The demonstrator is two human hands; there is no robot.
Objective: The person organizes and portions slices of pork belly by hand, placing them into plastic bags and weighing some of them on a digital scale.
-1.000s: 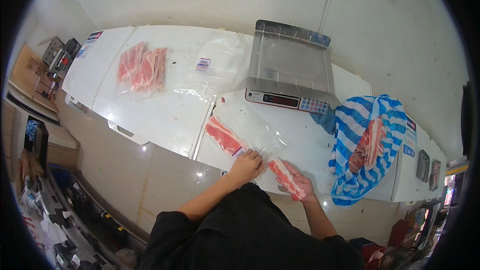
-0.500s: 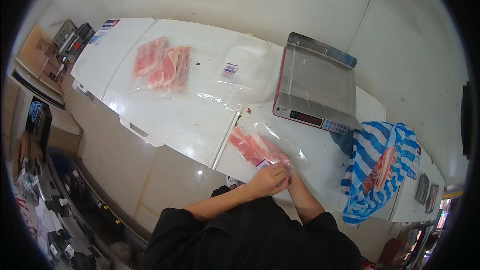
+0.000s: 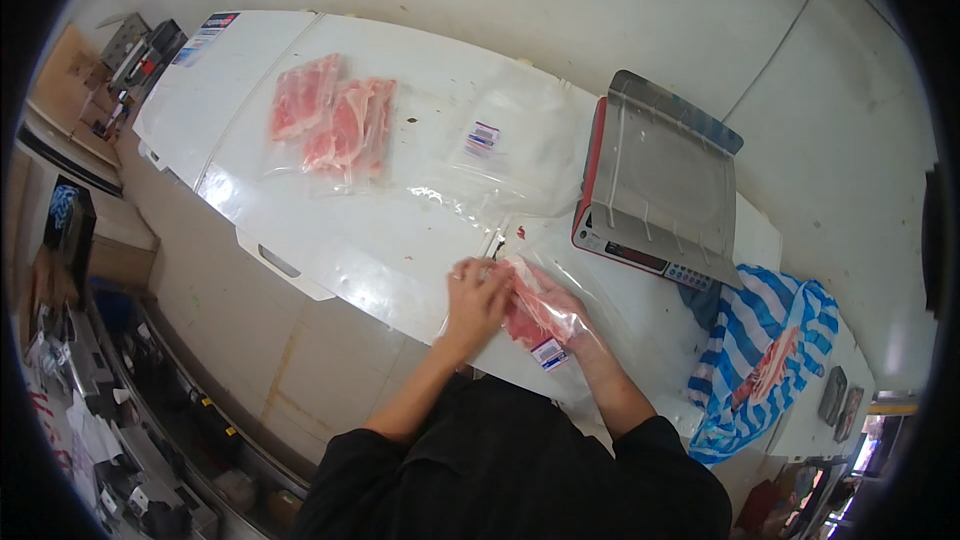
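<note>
A clear plastic bag of pink sliced meat [image 3: 528, 302], with a small printed label [image 3: 549, 353] on it, is between my hands at the table's near edge. My left hand [image 3: 478, 298] has its fingers bent over the bag's left end. On the other side, my right hand [image 3: 572, 322] grips the meat at the right; clear film covers part of this hand, and it looks to be inside the bag. Its fingertips are hidden by the meat. Farther left lie several flat bags of sliced meat [image 3: 345, 130], side by side and partly overlapping.
Beyond my hands, empty clear bags [image 3: 520, 145] with a label lie on the white tabletop [image 3: 330, 230]. A digital scale [image 3: 665, 175] with a metal plate stands at the right. Past it sits a blue-and-white striped bag [image 3: 730, 340] holding more meat. A wall runs behind.
My left hand has moved from beside my right wrist to the meat's left end. My right hand has come forward along the meat, now showing through film. The view has shifted slightly.
</note>
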